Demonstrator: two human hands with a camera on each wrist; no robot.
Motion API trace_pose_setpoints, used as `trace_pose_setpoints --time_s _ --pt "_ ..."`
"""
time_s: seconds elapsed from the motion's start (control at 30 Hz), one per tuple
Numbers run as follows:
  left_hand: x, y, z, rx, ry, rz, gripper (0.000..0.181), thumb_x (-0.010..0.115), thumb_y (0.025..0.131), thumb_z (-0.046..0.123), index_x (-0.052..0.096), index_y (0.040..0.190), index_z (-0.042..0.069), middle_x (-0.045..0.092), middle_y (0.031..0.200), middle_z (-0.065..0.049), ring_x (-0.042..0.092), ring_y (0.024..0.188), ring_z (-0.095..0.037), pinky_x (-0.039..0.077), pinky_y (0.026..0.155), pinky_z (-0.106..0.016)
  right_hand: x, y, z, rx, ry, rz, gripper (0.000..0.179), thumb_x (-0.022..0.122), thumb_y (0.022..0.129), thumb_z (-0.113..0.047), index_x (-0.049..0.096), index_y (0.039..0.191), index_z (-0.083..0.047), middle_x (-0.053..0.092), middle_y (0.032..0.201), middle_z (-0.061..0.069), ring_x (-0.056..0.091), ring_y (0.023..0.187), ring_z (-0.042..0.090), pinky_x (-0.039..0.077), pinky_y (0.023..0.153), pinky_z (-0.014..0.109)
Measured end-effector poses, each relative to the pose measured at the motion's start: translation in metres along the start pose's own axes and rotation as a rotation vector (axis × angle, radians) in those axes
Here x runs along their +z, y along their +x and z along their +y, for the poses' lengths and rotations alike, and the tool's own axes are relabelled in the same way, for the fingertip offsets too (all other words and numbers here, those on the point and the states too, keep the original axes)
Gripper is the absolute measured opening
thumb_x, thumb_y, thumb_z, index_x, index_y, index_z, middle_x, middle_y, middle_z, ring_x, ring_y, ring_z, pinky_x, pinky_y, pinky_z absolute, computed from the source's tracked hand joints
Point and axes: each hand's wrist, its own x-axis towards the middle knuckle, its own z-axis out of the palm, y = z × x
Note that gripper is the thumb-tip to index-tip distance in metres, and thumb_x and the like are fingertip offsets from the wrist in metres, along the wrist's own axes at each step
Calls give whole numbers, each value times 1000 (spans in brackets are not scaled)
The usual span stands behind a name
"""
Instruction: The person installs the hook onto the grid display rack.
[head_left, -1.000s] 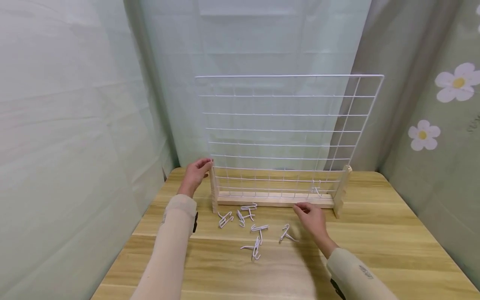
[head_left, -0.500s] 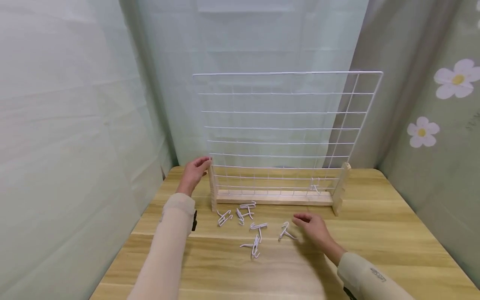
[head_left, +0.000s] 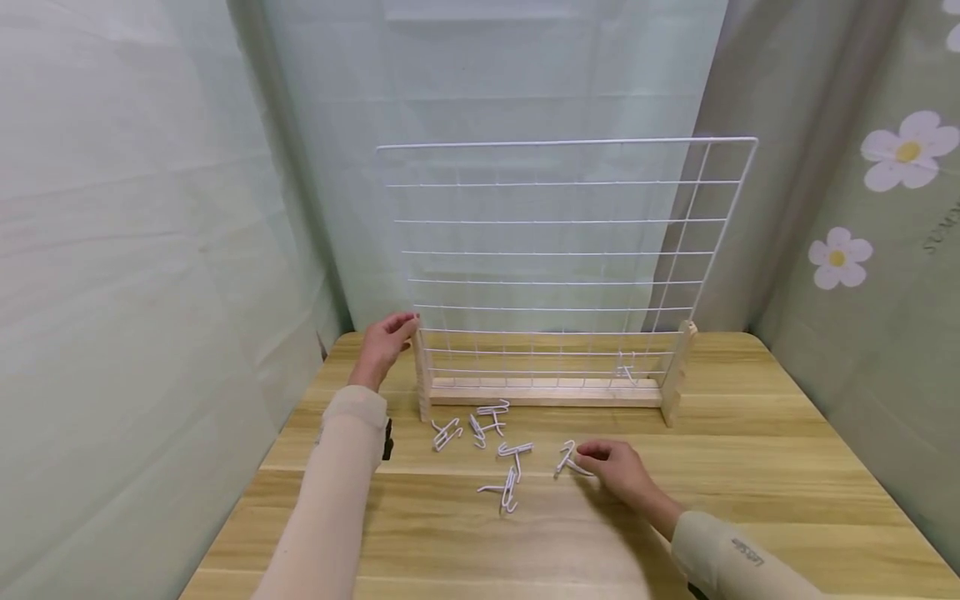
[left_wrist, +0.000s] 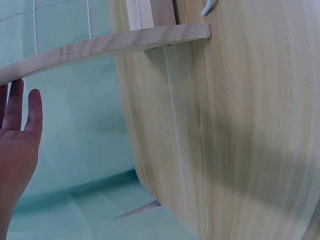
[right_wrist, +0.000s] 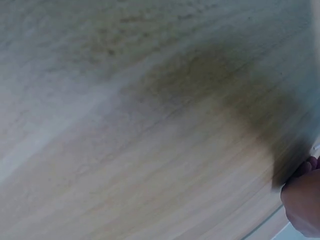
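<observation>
A white wire grid rack point(head_left: 555, 309) stands upright in a wooden base, with one white wire hook point(head_left: 626, 368) hanging low on its right side. My left hand point(head_left: 386, 343) holds the top of the rack's left wooden post point(left_wrist: 110, 44), its loose outer fingers showing below the post in the left wrist view. On the table lies a loose white hook point(head_left: 567, 462), with my right hand point(head_left: 617, 472) right at it. The right fingertips overlap the hook's arm, thumb and index slightly apart. In the right wrist view only part of the right hand point(right_wrist: 303, 197) shows, at the edge.
Several more white hooks point(head_left: 515, 451) lie scattered on the wooden table point(head_left: 757, 467) in front of the rack. Pale green curtains point(head_left: 187, 250) hang to the left and behind, and a flower-printed cloth point(head_left: 885, 333) to the right.
My right hand has moved down and left from the rack's base to the nearest loose hook. The left hand stays on the post, and the view has shifted slightly.
</observation>
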Motion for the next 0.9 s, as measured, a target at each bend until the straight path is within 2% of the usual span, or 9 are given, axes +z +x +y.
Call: trace_pose_setpoints --time_s 0.2,0.67,0.9 --pt "4 0 -2 19 -43 -11 42 59 102 24 56 134 -3 55 140 -16 51 122 -26 41 106 -47 4 -2 3 -39 -26 -2 11 78 86 -15 76 93 -7 72 94 2 63 88 14 50 73 28" --pt "2 -1 -5 -9 -12 -7 44 58 102 28 56 135 0 55 139 -15 51 120 -26 44 104 -46 8 -4 6 -75 -100 4 7 80 84 -15 76 89 -12 70 91 -4 61 85 12 51 75 27" --pt "0 2 -6 12 -9 -8 47 58 102 28 54 137 -3 55 139 -17 51 118 -25 42 105 -49 8 -3 3 -114 -116 19 6 80 84 -15 76 87 -12 69 90 -4 61 85 13 50 74 28"
